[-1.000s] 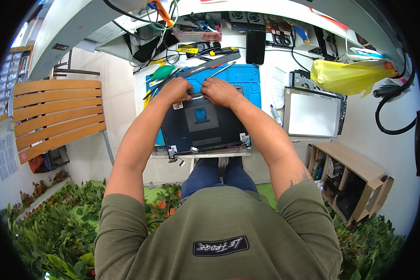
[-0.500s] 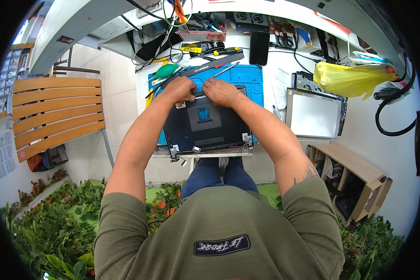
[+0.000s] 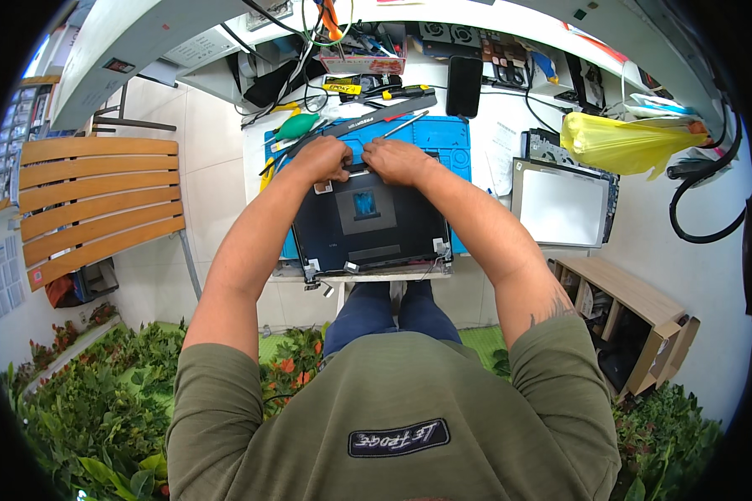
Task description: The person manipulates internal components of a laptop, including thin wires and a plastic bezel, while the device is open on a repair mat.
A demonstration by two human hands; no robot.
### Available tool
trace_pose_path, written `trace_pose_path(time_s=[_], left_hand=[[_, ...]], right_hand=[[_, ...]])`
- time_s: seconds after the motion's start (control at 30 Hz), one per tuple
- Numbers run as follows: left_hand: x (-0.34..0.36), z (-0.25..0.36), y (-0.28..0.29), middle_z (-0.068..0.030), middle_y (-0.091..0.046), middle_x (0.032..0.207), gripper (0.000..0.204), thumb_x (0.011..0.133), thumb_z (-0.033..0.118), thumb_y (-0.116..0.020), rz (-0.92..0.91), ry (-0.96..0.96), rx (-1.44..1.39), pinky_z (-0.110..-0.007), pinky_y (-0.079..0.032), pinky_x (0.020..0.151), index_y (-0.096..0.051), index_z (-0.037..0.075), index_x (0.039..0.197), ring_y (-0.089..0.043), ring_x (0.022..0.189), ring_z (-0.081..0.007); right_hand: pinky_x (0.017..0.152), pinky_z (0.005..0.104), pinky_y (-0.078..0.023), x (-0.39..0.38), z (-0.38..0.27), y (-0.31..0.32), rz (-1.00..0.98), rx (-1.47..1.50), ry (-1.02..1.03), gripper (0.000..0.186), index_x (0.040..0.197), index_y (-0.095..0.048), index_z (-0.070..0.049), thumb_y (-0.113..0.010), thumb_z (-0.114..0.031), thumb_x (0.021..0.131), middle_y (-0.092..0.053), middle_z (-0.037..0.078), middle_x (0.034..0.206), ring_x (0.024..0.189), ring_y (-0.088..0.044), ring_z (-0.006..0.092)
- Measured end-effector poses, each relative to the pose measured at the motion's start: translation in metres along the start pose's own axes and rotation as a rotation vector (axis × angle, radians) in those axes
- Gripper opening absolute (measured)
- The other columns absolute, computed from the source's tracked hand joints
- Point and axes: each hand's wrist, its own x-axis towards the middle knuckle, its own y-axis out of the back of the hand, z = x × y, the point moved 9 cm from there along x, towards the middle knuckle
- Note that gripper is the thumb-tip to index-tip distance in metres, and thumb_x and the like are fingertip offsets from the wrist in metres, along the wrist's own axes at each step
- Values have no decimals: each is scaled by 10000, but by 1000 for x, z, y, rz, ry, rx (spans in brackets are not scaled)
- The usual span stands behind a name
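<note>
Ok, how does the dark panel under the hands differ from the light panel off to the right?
The dark panel lies on the blue mat with the left hand and right hand pressing its far edge; the light panel sits untouched. One face is near-black with a blue square, the other plain whitish. Both are flat rectangles.

Electronics repair workshop, blue work mat point(image 3: 443, 138), scattered hand tools point(image 3: 376, 88), cables point(image 3: 280, 71), dismantled laptop panel point(image 3: 368, 221)

Left hand point(image 3: 326, 159) and right hand point(image 3: 393, 160) both grip the far edge of a dark laptop lid panel point(image 3: 368, 221). Panel lies flat on a blue work mat point(image 3: 443, 138); a detached screen point(image 3: 560, 204) sits to its right.
</note>
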Motion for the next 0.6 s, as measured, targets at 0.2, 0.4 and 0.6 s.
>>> trace_pose_path(time_s=[0.2, 0.4, 0.6], left_hand=[[-8, -12, -2, -140, -763, 962, 381, 685, 182, -880, -21, 76, 13, -420, -565, 829, -766, 63, 1030, -725, 951, -336], [-23, -25, -1, -158, -753, 927, 339, 687, 166, -889, 41, 61, -10, -439, -565, 829, -778, 73, 994, -719, 941, -352], [-22, -21, 3, -178, -736, 896, 284, 679, 161, -865, 43, 31, 21, -459, -559, 834, -771, 71, 932, -705, 928, -376]], right_hand=[[967, 426, -538, -1, 1, 5, 26, 33, -54, 264, 1080, -647, -26, -688, -104, 831, -675, 148, 1119, 1119, -656, 333], [959, 429, -536, 5, -11, 10, 45, 81, -84, 237, 1024, -663, -22, -706, -116, 811, -678, 152, 1093, 1087, -656, 338], [966, 420, -517, 35, -29, -8, 81, 45, -43, 238, 993, -710, -42, -764, -193, 816, -683, 111, 1039, 1092, -638, 306]])
